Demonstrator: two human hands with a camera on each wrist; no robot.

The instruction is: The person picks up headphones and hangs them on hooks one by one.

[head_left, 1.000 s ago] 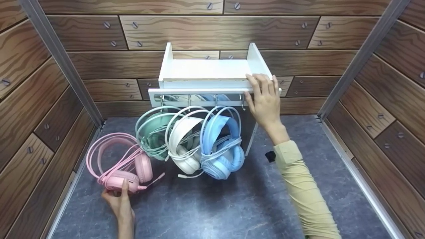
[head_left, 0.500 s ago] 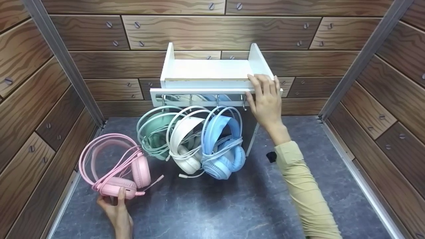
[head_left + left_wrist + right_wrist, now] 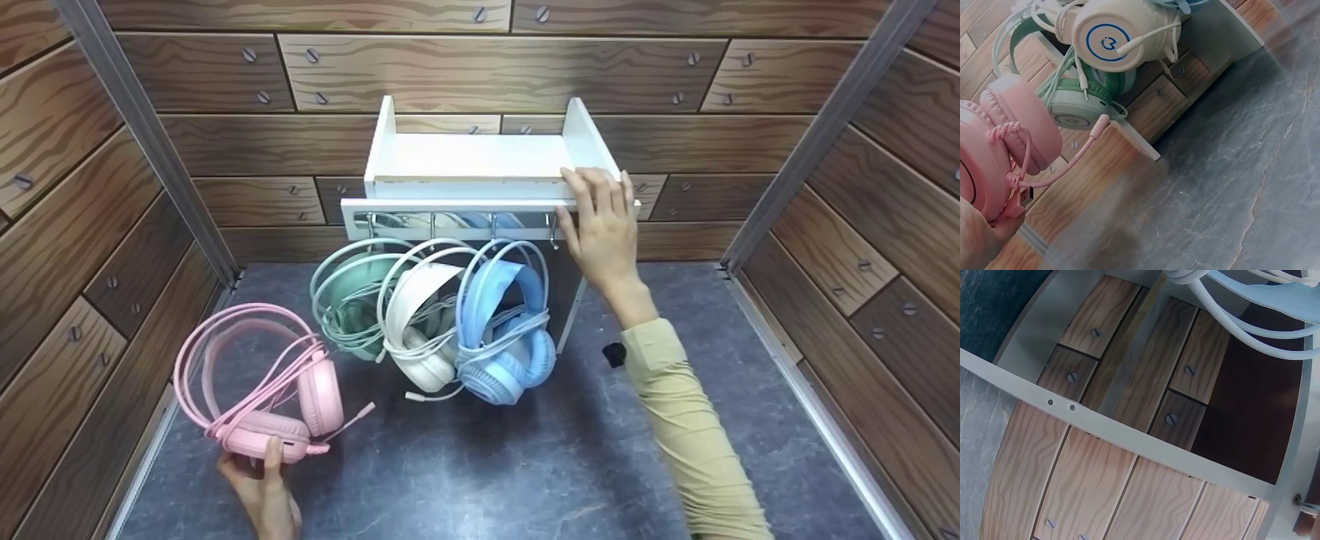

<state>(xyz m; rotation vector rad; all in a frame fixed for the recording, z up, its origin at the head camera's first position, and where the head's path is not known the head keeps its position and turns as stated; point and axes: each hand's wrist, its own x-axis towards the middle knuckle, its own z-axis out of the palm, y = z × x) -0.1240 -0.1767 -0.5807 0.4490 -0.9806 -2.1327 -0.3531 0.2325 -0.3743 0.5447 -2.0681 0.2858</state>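
Observation:
Pink headphones (image 3: pixel 319 394) with a boom mic and a wound cable are held up by my left hand (image 3: pixel 264 487), which grips one ear cup from below, thumb on its outer side. In the left wrist view the pink headphones (image 3: pixel 1022 124) fill the left side. My right hand (image 3: pixel 604 236) rests on the right end of the white rack's hook rail (image 3: pixel 450 206), fingers over the top edge. Green headphones (image 3: pixel 352 300), white headphones (image 3: pixel 416 330) and blue headphones (image 3: pixel 491 330) hang side by side from the rail's hooks. One hook (image 3: pixel 553 229) beside my right hand bears nothing.
Behind the rail is the rack's white top shelf (image 3: pixel 476 154) with raised sides. A small black object (image 3: pixel 613 354) lies on the dark marbled floor (image 3: pixel 465 480) near my right sleeve. Wood-patterned walls (image 3: pixel 495 71) enclose the back and both sides.
My left hand has moved the pink headphones slightly left and down, nearer to me, away from the hanging green pair. My right hand stays on the rail.

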